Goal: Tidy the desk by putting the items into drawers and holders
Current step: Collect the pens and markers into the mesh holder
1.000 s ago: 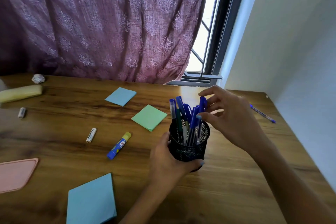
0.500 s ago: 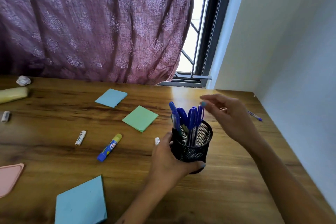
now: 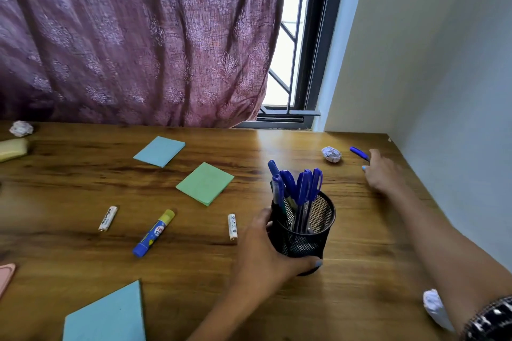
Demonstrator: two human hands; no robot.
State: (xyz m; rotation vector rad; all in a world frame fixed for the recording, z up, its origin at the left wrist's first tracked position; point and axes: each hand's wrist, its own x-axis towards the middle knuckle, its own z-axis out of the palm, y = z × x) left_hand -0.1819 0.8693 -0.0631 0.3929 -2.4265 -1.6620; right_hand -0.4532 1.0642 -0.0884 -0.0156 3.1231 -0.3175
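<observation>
A black mesh pen holder (image 3: 307, 238) stands on the wooden desk (image 3: 360, 257), filled with several blue pens (image 3: 302, 188). My left hand (image 3: 263, 257) grips the holder from its left side, thumb across the front. My right hand (image 3: 383, 174) is stretched to the far right corner, fingers curled over a loose blue pen (image 3: 358, 153). Only that pen's capped end shows beyond the fingers. Loose on the desk are a glue stick (image 3: 153, 233), two white batteries (image 3: 108, 218) (image 3: 232, 226), a green sticky pad (image 3: 205, 183) and a blue sticky pad (image 3: 159, 151).
Crumpled paper balls lie near the right hand (image 3: 331, 154), at the far left (image 3: 21, 128) and under my right forearm (image 3: 436, 307). A larger blue pad (image 3: 108, 315), a pink item (image 3: 5, 274) and a yellow case (image 3: 12, 149) sit on the left. The wall (image 3: 457, 119) bounds the right.
My right hand left the pens in the holder and reached away to the far right corner, onto the loose blue pen. My left hand kept its grip on the holder.
</observation>
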